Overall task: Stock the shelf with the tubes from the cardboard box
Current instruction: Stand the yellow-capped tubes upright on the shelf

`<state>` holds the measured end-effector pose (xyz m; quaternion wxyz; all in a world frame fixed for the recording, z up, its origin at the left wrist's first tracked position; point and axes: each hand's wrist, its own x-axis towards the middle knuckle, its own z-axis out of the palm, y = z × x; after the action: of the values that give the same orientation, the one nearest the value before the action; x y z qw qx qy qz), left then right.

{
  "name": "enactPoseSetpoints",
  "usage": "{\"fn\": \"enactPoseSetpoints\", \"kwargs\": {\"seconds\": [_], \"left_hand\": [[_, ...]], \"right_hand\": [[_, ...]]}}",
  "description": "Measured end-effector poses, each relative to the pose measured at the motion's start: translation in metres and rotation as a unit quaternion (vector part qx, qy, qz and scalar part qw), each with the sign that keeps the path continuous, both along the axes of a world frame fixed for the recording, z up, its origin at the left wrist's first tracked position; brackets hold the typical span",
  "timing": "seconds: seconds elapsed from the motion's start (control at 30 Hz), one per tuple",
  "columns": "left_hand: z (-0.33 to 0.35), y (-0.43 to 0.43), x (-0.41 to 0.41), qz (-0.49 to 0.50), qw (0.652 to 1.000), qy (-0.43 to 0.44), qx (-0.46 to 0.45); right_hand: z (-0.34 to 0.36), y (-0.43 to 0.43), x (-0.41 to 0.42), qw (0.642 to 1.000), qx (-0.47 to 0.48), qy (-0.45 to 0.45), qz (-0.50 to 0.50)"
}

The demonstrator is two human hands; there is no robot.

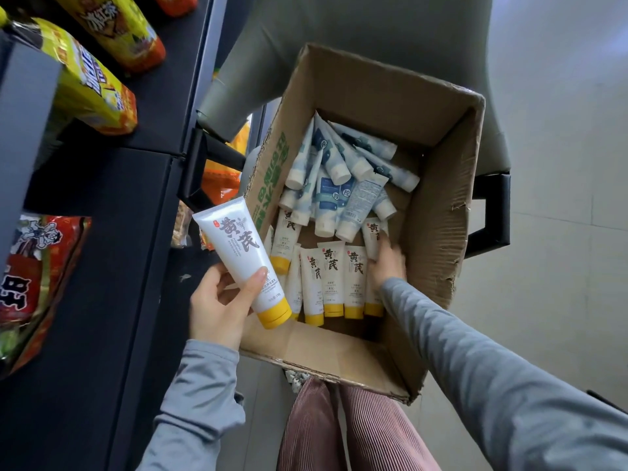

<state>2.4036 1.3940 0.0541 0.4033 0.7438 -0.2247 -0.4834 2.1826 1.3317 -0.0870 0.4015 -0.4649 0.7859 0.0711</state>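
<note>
My left hand (221, 300) grips a white tube with a yellow cap (243, 256), held up just left of the open cardboard box (438, 212). Inside the box lie several more white yellow-capped tubes (331, 280) in a row at the near end, and several white-and-blue tubes (343, 175) piled at the far end. My right hand (387, 263) reaches into the box and its fingers curl round another yellow-capped tube (372, 237) at the right end of the row. The dark shelf (112, 253) stands on the left.
The box rests on a grey chair (373, 35) with black armrests (489, 215). Yellow snack bags (91, 83) and red snack bags (37, 266) fill the shelf levels on the left. A pale floor (571, 164) lies to the right. My striped trousers (339, 430) show below the box.
</note>
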Motion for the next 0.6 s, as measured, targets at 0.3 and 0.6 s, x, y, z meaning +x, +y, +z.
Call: {"fn": "enactPoseSetpoints", "kwargs": {"seconds": [0.3, 0.6], "left_hand": [[0.007, 0.006, 0.007, -0.003, 1.000, -0.014, -0.004], [0.036, 0.021, 0.020, -0.004, 1.000, -0.014, -0.023]], "right_hand": [[-0.003, 0.004, 0.010, 0.986, 0.041, -0.082, -0.136], [0.029, 0.045, 0.016, 0.881, 0.038, -0.282, -0.377]]}}
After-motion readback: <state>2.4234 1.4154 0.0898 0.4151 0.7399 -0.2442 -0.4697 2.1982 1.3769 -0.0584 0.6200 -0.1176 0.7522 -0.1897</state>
